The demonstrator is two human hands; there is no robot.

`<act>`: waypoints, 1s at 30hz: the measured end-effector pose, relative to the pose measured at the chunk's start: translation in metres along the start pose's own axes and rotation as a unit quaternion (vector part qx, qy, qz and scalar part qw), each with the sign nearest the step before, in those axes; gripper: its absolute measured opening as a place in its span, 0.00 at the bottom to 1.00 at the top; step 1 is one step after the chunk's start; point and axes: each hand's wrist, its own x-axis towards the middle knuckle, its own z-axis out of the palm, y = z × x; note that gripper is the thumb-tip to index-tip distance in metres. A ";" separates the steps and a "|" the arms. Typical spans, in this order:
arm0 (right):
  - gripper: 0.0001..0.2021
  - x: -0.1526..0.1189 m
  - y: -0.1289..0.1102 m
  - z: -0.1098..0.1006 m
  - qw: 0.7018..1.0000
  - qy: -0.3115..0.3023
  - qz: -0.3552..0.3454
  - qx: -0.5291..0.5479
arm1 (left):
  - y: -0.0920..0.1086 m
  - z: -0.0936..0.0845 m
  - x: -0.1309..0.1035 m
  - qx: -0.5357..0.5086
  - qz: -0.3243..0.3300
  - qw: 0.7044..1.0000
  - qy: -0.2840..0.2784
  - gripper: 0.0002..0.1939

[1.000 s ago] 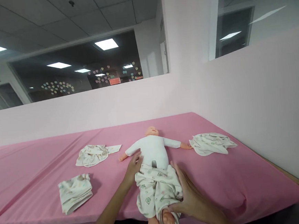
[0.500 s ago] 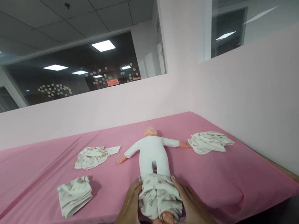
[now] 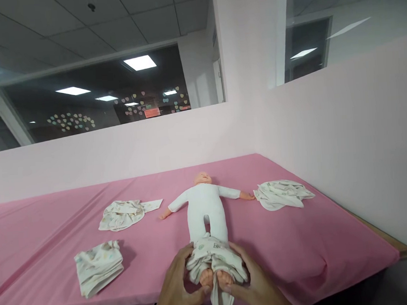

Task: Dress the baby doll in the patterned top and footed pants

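Note:
A baby doll (image 3: 204, 204) lies on its back on the pink cloth, arms spread, its head toward the wall. White fabric covers its body and arms. Printed baby pants (image 3: 215, 251) are bunched around its lower legs, and both bare feet poke out at the near end. My left hand (image 3: 178, 282) grips the pants from the left side, its thumb by one foot. On the right side my right hand (image 3: 254, 276) grips them too, its thumb close to the other foot. A loose strip of the fabric hangs down between my hands.
A pink cloth (image 3: 288, 244) covers the table. Folded printed fabric (image 3: 99, 269) lies at the front left, with a crumpled printed garment (image 3: 123, 214) behind it. Another crumpled garment (image 3: 282, 194) touches the doll's hand on the right. Walls with windows border the back and right.
The pants have bunched up further along the legs, and both feet show more fully side by side. My thumbs have shifted up beside the feet. The view has turned slightly.

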 end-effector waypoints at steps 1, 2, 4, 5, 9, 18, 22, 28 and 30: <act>0.37 0.001 -0.003 0.001 0.999 -0.007 0.003 0.031 | 0.001 -0.004 0.004 -0.005 -0.001 1.000 -0.007 0.39; 0.35 0.004 -0.006 0.002 0.998 -0.006 0.010 0.055 | 0.002 -0.007 0.007 -0.010 -0.006 1.000 -0.013 0.35; 0.32 0.009 -0.010 0.004 0.996 0.008 0.031 0.085 | 0.003 -0.010 0.012 -0.013 -0.030 0.999 -0.014 0.30; 0.31 0.012 -0.011 0.006 0.994 0.015 0.042 0.097 | 0.003 -0.010 0.014 -0.015 -0.044 0.999 -0.011 0.28; 0.31 0.017 -0.012 0.010 0.989 0.000 0.062 0.138 | 0.004 -0.005 0.009 -0.056 -0.076 0.996 0.003 0.26; 0.33 -0.007 -0.037 -0.031 0.983 -0.164 0.079 -0.004 | 0.040 -0.056 -0.013 -0.226 -0.095 0.955 -0.164 0.32; 0.41 -0.009 -0.069 -0.051 0.957 -0.245 0.123 -0.093 | 0.053 -0.083 -0.013 -0.204 -0.092 0.946 -0.233 0.30; 0.44 -0.002 -0.091 -0.053 0.914 -0.385 0.118 -0.048 | 0.074 -0.106 -0.017 -0.076 -0.058 0.954 -0.283 0.35; 0.41 -0.003 -0.096 -0.053 0.906 -0.394 0.138 -0.069 | 0.084 -0.113 -0.022 -0.035 -0.023 0.954 -0.296 0.32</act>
